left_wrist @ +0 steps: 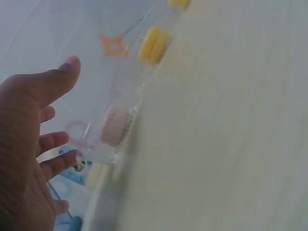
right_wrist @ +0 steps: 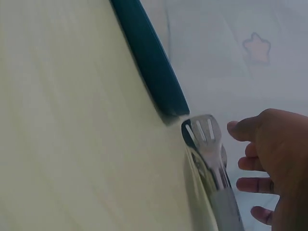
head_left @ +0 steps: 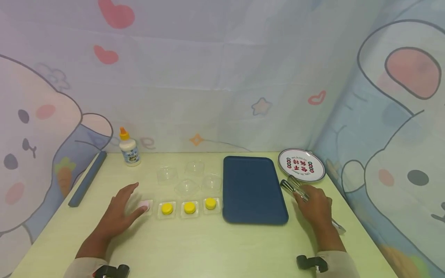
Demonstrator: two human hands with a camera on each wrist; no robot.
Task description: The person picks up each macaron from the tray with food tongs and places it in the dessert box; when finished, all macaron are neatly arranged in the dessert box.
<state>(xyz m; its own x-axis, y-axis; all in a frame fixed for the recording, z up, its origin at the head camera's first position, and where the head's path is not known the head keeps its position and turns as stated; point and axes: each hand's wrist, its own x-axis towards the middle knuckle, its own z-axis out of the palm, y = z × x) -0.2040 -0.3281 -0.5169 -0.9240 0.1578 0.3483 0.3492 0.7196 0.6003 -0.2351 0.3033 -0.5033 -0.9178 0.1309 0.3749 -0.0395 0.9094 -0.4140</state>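
My left hand hovers with fingers and thumb spread around a pink macaron-like piece in a clear plastic holder. The left wrist view shows a gap between the fingers and this pink piece. To its right, yellow macaron-like pieces sit in similar clear holders. Over metal tongs with slotted heads is my right hand. In the right wrist view its parted fingers stand beside the tongs, not closed round them. Whether any fingertip touches the tongs is unclear.
Several clear plastic covers lie behind the holders. A dark blue tray is left of the tongs, and a printed white plate lies behind them. A white glue-type bottle and a grey-blue rod are at the left.
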